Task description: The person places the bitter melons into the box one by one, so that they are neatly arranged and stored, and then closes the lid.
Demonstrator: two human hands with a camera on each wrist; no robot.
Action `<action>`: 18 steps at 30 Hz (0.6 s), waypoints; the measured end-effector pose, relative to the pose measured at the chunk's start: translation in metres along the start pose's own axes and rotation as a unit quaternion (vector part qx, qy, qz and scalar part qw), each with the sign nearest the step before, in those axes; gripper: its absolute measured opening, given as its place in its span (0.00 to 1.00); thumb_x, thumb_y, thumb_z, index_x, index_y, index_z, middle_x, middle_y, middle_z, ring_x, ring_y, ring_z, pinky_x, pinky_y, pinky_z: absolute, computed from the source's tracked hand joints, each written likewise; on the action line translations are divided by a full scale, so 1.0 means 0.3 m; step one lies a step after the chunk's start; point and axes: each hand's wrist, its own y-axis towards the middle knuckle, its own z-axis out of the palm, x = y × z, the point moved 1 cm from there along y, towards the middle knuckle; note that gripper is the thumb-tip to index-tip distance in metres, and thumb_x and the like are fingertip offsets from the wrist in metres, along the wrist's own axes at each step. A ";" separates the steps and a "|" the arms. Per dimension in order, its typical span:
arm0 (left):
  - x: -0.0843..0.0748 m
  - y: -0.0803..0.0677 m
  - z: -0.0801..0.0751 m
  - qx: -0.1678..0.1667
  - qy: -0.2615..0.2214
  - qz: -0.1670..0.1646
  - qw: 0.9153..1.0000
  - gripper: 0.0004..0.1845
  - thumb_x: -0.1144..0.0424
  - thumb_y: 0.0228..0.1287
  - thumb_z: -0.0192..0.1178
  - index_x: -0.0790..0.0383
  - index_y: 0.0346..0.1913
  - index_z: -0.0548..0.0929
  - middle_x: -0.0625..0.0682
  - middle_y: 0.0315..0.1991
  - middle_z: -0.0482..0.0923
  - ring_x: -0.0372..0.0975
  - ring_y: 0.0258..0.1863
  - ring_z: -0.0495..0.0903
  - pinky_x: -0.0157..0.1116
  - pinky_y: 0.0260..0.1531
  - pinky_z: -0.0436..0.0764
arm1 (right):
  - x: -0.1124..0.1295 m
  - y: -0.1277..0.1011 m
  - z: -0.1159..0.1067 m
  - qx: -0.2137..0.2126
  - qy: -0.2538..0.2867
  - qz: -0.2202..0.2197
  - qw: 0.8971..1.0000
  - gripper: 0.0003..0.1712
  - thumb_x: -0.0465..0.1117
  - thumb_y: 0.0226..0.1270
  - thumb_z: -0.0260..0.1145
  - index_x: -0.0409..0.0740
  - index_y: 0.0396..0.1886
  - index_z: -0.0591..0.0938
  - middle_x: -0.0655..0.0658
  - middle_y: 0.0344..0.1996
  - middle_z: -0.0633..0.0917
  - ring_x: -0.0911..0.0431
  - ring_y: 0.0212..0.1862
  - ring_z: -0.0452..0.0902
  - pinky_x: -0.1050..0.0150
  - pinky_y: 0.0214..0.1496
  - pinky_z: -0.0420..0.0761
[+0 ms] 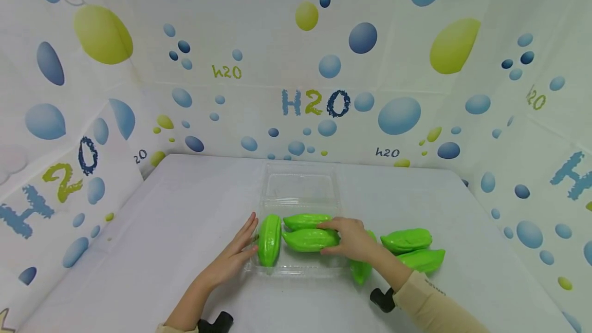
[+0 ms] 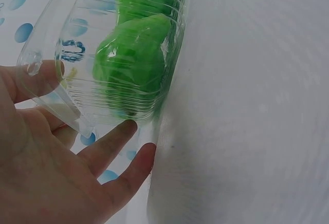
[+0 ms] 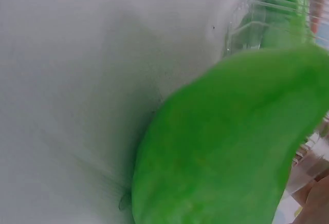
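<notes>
A clear plastic clamshell box (image 1: 305, 271) lies on the table with its lid (image 1: 300, 184) folded back. Inside, a green elongated plastic fruit (image 1: 270, 240) stands lengthwise along the left wall, and another green fruit (image 1: 305, 221) lies crosswise at the back. My right hand (image 1: 349, 238) pinches the right end of a third green fruit (image 1: 309, 240), just in front of that one. Straight, spread fingers of my left hand (image 1: 236, 256) rest at the box's left side; the left wrist view shows the hand (image 2: 67, 167) against the clear wall (image 2: 77, 100).
Right of the box, a green fruit (image 1: 361, 271) lies partly beneath my right forearm; it looms large in the right wrist view. Two more green fruits (image 1: 407, 240) lie farther right on the white table (image 1: 185, 204). A bubble-patterned sheet (image 1: 259, 40) hangs behind and at both sides.
</notes>
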 end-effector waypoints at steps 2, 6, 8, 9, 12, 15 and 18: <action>0.000 0.001 0.000 0.001 0.000 -0.001 1.000 0.33 0.61 0.69 0.47 0.61 0.72 0.46 0.52 0.73 0.34 0.56 0.66 0.53 0.58 0.61 0.50 | 0.001 -0.001 0.005 0.000 -0.010 0.005 1.000 0.31 0.51 0.46 0.74 0.48 0.52 0.79 0.46 0.49 0.80 0.49 0.53 0.73 0.38 0.52 0.64; 0.000 0.002 -0.001 -0.001 0.000 -0.001 1.000 0.33 0.61 0.69 0.47 0.61 0.72 0.46 0.51 0.73 0.34 0.55 0.67 0.52 0.58 0.62 0.48 | 0.008 0.003 0.016 0.003 -0.043 0.020 0.999 0.31 0.52 0.45 0.74 0.45 0.50 0.79 0.46 0.48 0.81 0.49 0.53 0.73 0.33 0.55 0.58; 0.001 0.002 0.000 -0.001 0.000 0.000 1.000 0.33 0.61 0.69 0.47 0.61 0.72 0.46 0.51 0.73 0.34 0.55 0.67 0.52 0.58 0.62 0.49 | 0.014 0.003 0.021 0.006 -0.063 0.026 0.998 0.32 0.53 0.45 0.74 0.45 0.50 0.78 0.45 0.48 0.81 0.48 0.53 0.73 0.31 0.55 0.56; 0.001 0.001 0.000 -0.001 -0.001 0.000 1.000 0.33 0.61 0.69 0.47 0.62 0.72 0.46 0.51 0.73 0.34 0.55 0.67 0.52 0.58 0.62 0.49 | 0.017 0.003 0.023 0.008 -0.070 0.029 0.997 0.32 0.54 0.45 0.74 0.45 0.50 0.78 0.45 0.48 0.80 0.48 0.53 0.73 0.31 0.55 0.55; 0.002 0.001 0.001 -0.002 -0.003 0.002 1.000 0.33 0.61 0.69 0.47 0.62 0.71 0.47 0.52 0.73 0.34 0.56 0.67 0.51 0.58 0.62 0.49 | 0.025 0.000 0.029 0.006 -0.088 0.032 0.996 0.32 0.54 0.45 0.73 0.45 0.50 0.78 0.44 0.48 0.80 0.48 0.53 0.73 0.30 0.55 0.55; 0.003 0.000 0.001 -0.001 -0.004 0.003 1.000 0.33 0.61 0.69 0.47 0.62 0.71 0.47 0.52 0.73 0.34 0.56 0.67 0.51 0.58 0.61 0.49 | 0.031 -0.001 0.032 0.000 -0.102 0.032 0.994 0.33 0.55 0.45 0.73 0.46 0.51 0.78 0.43 0.48 0.80 0.48 0.52 0.74 0.30 0.55 0.56; 0.004 0.000 0.001 -0.001 -0.004 0.003 1.000 0.33 0.62 0.69 0.47 0.62 0.71 0.46 0.52 0.73 0.34 0.56 0.66 0.53 0.58 0.61 0.50 | 0.034 0.000 0.032 -0.008 -0.112 0.027 0.993 0.33 0.54 0.45 0.74 0.46 0.51 0.78 0.44 0.46 0.79 0.49 0.50 0.75 0.29 0.54 0.57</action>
